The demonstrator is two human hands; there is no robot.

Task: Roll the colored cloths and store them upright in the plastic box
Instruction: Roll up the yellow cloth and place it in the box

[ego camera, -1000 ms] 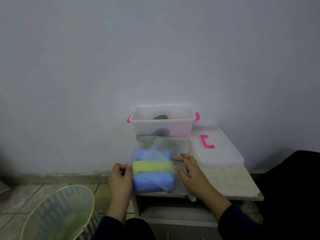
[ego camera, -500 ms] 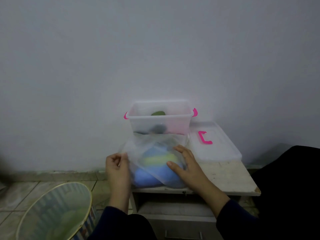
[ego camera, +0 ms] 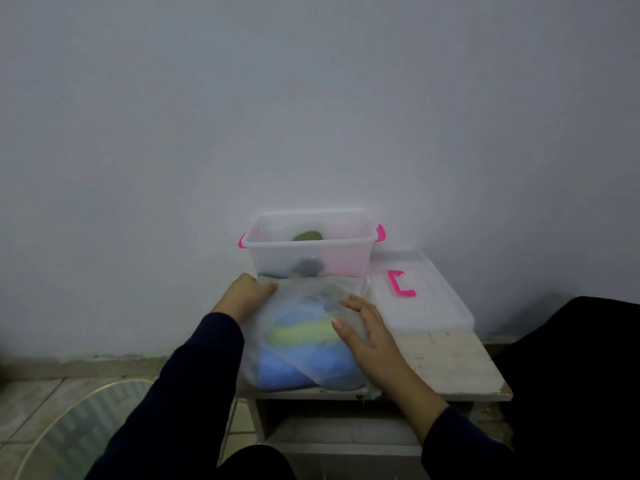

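I saw no readable writing; my left hand (ego camera: pixel 247 295) gripped the clear bag (ego camera: pixel 304 341) of cloths (ego camera: pixel 294 367), right hand (ego camera: pixel 367 336) pressed flat on it.

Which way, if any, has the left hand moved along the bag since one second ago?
Yes: the left hand moved from the bag's near-left edge toward the plastic box.

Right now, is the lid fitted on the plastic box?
No, the lid lies flat on the table beside the open plastic box.
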